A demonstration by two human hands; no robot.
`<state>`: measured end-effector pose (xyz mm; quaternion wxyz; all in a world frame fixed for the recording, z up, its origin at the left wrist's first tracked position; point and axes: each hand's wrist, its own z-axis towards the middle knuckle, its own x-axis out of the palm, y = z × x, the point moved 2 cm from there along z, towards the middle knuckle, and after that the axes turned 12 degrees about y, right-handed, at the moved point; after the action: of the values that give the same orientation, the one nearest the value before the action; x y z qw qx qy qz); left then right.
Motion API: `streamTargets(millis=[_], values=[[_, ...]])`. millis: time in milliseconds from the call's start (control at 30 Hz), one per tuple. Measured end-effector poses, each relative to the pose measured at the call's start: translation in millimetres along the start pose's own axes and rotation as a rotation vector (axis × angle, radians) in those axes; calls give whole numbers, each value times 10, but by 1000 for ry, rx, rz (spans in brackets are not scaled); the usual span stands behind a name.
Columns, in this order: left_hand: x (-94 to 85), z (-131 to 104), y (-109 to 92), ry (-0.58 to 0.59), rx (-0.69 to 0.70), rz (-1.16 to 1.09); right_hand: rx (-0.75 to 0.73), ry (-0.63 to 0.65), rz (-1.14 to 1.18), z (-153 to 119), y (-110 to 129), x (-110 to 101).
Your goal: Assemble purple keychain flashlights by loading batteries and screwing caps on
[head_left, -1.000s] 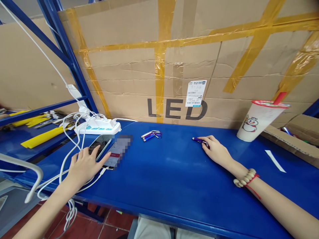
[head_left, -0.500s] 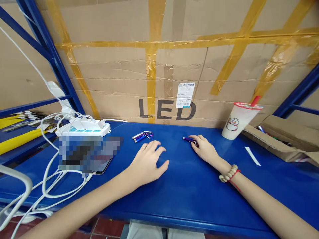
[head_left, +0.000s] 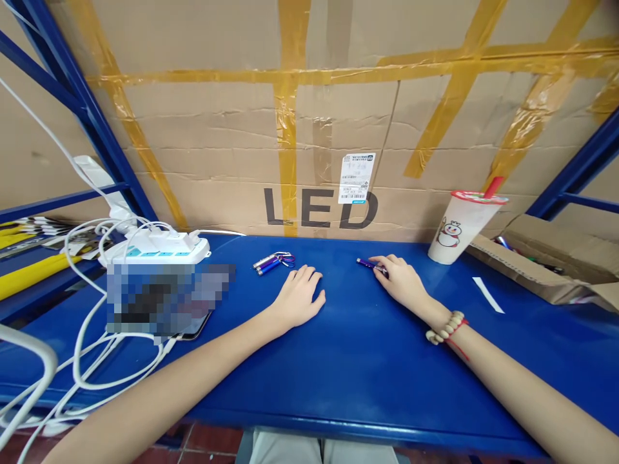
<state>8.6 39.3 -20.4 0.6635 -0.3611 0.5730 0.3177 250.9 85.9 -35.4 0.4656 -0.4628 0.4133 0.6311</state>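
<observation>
My right hand (head_left: 401,280) rests on the blue table (head_left: 338,361) with thumb and fingers closed around a small purple keychain flashlight (head_left: 366,263), whose end pokes out to the left. A beaded bracelet circles that wrist. To the left, my left hand (head_left: 298,298) lies palm down, holding nothing, its fingers stretched forward and the thumb apart. Just beyond it and to its left is a small group of similar slim flashlights (head_left: 272,262), silver, purple and blue, lying side by side with clips at one end.
A white power strip (head_left: 159,248) with tangled white cables and a phone (head_left: 198,327) occupy the left side. At right stand a drink cup (head_left: 464,232) with a red straw, a white paper strip (head_left: 487,295) and an open cardboard box (head_left: 527,270). A large taped carton (head_left: 217,161) forms the back.
My left hand has lowered onto the table and shifted slightly right, its fingers straighter and closer together. My right hand keeps hold of the purple flashlight. The view has shifted slightly.
</observation>
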Motion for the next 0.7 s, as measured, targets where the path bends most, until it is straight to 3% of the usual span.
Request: streamTargets(millis=[167,267,567,700], values=[[-28,13,-6,18,-15,11,55,-9,5,23,-172,-51],[-34,1,25,3,-92,55,97,0,12,39,-263,-63],[20,-13,260,-33,-591,119,139,-30,-17,96,-363,55],[-4,-34,231,-20,-569,146,144,-44,-39,98,-361,78]])
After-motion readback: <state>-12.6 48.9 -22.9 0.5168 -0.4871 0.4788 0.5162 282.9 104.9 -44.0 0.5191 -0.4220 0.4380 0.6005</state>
